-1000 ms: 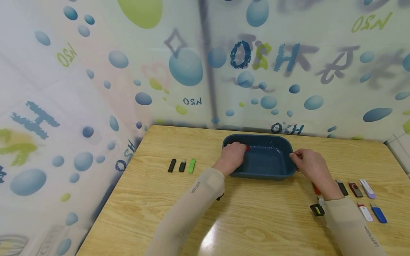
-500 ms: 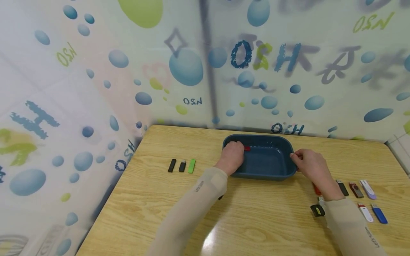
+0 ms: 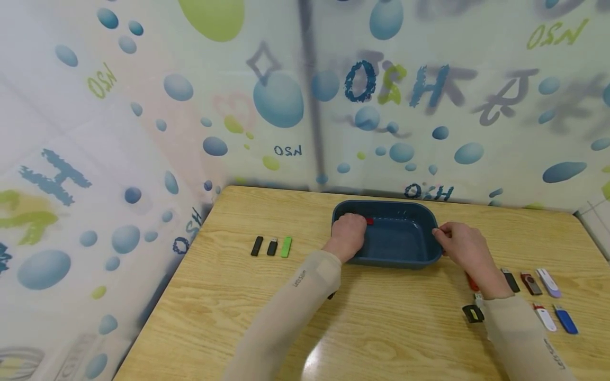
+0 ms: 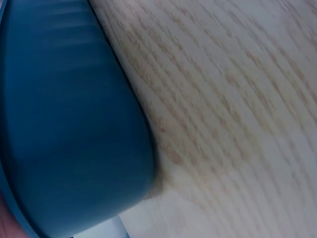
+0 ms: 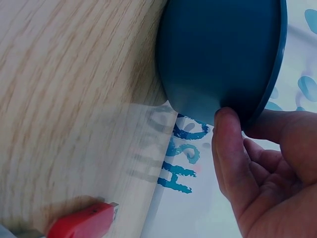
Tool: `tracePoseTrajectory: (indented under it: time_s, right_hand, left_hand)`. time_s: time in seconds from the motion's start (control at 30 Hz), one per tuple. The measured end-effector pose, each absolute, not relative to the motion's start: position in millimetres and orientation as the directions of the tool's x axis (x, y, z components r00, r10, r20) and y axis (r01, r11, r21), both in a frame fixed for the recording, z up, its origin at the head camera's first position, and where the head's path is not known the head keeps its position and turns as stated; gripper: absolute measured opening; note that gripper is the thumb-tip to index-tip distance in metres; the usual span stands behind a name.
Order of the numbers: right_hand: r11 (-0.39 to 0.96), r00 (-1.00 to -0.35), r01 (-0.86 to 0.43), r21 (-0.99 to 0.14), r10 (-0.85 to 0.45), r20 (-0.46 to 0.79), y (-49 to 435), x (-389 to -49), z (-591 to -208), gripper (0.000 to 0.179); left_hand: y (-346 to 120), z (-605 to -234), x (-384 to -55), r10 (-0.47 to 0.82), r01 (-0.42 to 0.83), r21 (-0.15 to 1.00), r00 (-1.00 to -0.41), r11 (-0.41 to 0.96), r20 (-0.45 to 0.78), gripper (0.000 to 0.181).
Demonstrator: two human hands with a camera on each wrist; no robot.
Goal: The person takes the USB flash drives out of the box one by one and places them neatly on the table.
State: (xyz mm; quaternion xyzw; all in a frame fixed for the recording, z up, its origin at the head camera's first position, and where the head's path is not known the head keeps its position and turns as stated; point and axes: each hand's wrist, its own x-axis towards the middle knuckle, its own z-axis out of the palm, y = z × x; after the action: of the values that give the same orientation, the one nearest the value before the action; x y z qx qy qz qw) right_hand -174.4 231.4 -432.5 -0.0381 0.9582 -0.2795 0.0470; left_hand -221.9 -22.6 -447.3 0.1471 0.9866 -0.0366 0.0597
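Note:
A dark blue plastic bin sits on the wooden table toward the back. My left hand reaches over its near left side, the fingers down inside and hidden behind the back of the hand. Right by those knuckles a small red object shows inside the bin. Only a sliver of the left hand appears in the left wrist view, at the bin's rim. My right hand pinches the right end of the rim between thumb and fingers, plain in the right wrist view, where the other fingers curl loosely below.
Left on the table lie two black USB sticks and a green one. Several more, including a blue stick and a red one, lie around the right forearm. A dark item peeks from under the left sleeve. A patterned curtain hangs behind.
My left hand has drawn back slightly inside the bin, and the red object stands a little apart from the fingers now. The right hand keeps its hold on the rim.

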Motion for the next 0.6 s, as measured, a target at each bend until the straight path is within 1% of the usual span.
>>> tracePoseTrajectory:
  time_s: [0.2, 0.4, 0.6]
  right_hand:
    - [0.844, -0.993, -0.044, -0.535, -0.096, -0.07, 230.7, -174.4, -433.0, 0.035]
    - [0.846, -0.994, -0.044, -0.531, -0.093, -0.065, 230.4, -174.6, -433.9, 0.035]
    - [0.848, -0.994, -0.049, -0.528, -0.092, -0.056, 230.8, -173.5, -433.3, 0.036]
  left_hand:
    - [-23.9, -447.0, -221.1, 0.285, 0.289, -0.021, -0.951, 0.957, -0.122, 0.02]
    - [-28.9, -439.0, -218.0, 0.298, 0.295, 0.049, -0.951, 0.954, -0.084, 0.021]
    - [-37.6, -429.1, -215.1, 0.328, 0.324, 0.1, -0.945, 0.941, -0.022, 0.012]
